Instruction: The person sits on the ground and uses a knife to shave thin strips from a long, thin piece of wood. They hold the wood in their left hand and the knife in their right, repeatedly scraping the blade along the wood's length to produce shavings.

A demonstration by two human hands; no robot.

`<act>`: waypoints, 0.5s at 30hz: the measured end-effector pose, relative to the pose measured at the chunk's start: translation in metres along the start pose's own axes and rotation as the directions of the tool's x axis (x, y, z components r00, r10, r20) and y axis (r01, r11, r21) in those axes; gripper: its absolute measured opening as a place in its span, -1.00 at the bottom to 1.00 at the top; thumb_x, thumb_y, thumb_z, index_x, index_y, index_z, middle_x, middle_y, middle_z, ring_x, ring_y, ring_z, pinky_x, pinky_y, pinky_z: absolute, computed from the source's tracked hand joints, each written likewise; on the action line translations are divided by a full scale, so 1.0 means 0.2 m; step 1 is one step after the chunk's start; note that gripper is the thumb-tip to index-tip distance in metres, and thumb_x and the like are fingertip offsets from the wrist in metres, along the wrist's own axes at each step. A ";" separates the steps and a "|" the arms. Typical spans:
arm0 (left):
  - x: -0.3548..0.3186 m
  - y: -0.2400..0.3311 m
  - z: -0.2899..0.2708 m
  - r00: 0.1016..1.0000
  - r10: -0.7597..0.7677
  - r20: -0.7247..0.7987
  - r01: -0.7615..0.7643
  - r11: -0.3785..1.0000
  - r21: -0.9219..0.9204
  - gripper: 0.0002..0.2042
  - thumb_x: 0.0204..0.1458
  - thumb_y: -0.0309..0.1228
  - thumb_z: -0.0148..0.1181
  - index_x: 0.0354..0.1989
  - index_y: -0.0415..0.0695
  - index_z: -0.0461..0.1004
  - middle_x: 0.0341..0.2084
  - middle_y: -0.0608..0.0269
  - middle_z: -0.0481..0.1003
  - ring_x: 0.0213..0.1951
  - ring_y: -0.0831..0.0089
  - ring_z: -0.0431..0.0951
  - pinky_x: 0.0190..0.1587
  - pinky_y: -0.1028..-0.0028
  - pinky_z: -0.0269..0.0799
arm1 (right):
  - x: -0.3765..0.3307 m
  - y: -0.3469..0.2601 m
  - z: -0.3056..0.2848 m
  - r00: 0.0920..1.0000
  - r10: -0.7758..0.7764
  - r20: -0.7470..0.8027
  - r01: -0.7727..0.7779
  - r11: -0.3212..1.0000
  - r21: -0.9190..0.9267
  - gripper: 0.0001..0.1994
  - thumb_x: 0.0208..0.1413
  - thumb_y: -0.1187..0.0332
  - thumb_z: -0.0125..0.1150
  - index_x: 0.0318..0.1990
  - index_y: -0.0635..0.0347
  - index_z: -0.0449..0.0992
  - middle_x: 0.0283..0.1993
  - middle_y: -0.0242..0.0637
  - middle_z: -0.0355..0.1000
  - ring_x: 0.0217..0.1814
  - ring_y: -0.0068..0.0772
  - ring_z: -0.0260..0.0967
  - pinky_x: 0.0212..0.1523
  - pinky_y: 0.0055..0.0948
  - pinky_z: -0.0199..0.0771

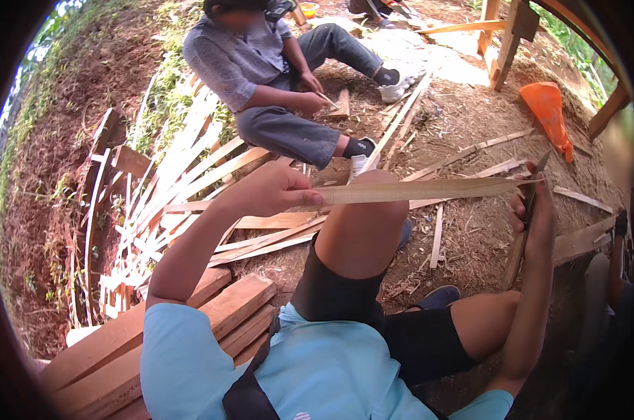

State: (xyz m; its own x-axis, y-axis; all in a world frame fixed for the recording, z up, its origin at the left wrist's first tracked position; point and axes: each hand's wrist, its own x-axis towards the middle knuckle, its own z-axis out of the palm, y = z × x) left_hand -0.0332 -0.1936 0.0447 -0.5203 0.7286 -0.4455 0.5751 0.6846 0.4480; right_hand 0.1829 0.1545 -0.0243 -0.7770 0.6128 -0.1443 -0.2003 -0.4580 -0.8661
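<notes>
My left hand [283, 190] is closed round one end of a long, pale split-wood strip [422, 190]. The strip lies level across the front of my raised knee, and its far end narrows to a thin point. At that point my right hand [537, 206] grips a knife [534, 187]. Its dark blade points up and crosses the strip's tip, while a long wooden handle [515, 260] runs down below my fingers. Whether the blade touches the strip I cannot tell.
Across from me sits a person [261, 84] holding a thin stick. Many pale strips [191, 168] are heaped at the left, beside thick planks [240, 301]. An orange bag [546, 115] lies right, near a wooden frame [509, 42]. Shavings litter the ground.
</notes>
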 end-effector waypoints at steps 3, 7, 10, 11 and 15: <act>0.05 -0.05 0.09 0.995 0.088 0.039 -0.087 0.996 -0.030 -0.58 0.04 -0.04 0.17 -0.49 -0.24 0.51 -0.71 0.15 0.34 -0.61 0.46 0.33 -0.47 0.39 0.25 | -0.08 0.02 -0.03 0.995 0.073 0.067 -0.080 0.990 0.114 -0.65 0.24 0.18 -0.07 0.09 0.14 0.22 -0.24 -0.32 0.32 -0.56 -0.69 0.18 -0.75 -0.72 0.10; 0.24 -0.03 0.21 0.988 0.023 0.154 0.002 0.987 -0.161 -0.61 0.01 -0.12 0.24 -0.57 -0.26 0.49 -0.77 0.33 0.31 -0.63 0.61 0.27 -0.55 0.48 0.20 | -0.15 -0.06 -0.18 0.998 0.062 0.000 -0.060 0.967 0.248 -0.65 0.17 0.29 -0.03 0.10 0.12 0.20 -0.21 -0.26 0.35 -0.56 -0.62 0.21 -0.75 -0.67 0.16; 0.34 -0.07 0.27 0.984 0.134 0.116 -0.100 0.959 -0.264 -0.73 -0.01 -0.25 0.26 -0.50 -0.26 0.54 -0.73 0.28 0.41 -0.61 0.59 0.37 -0.53 0.46 0.26 | -0.19 -0.09 -0.19 0.997 -0.026 -0.074 0.040 0.979 0.200 -0.63 0.18 0.32 0.00 0.11 0.13 0.17 -0.14 -0.21 0.35 -0.55 -0.63 0.23 -0.75 -0.70 0.20; 0.36 -0.06 0.27 0.981 0.089 0.170 -0.045 0.969 -0.244 -0.74 -0.01 -0.26 0.26 -0.48 -0.26 0.55 -0.72 0.24 0.43 -0.61 0.57 0.39 -0.52 0.46 0.28 | -0.19 -0.10 -0.17 0.994 -0.065 -0.091 0.078 0.986 0.144 -0.62 0.17 0.34 0.02 0.12 0.14 0.16 -0.12 -0.19 0.35 -0.54 -0.64 0.23 -0.75 -0.71 0.22; 0.36 0.02 0.23 0.954 0.207 0.215 -0.177 0.973 -0.151 -0.78 -0.02 -0.24 0.28 -0.35 -0.15 0.60 -0.69 0.14 0.46 -0.64 0.50 0.41 -0.51 0.43 0.30 | -0.17 -0.07 -0.04 0.977 -0.186 -0.102 0.177 0.980 -0.095 -0.57 0.17 0.40 0.05 0.14 0.19 0.07 -0.07 -0.12 0.31 -0.54 -0.70 0.22 -0.73 -0.78 0.23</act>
State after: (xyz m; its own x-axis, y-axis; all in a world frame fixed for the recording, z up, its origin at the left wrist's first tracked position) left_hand -0.0393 -0.1388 -0.0216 -0.2419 0.8321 -0.4990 0.5562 0.5404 0.6314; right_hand 0.2165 0.1459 -0.0106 -0.6609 0.7499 -0.0290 -0.2770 -0.2796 -0.9193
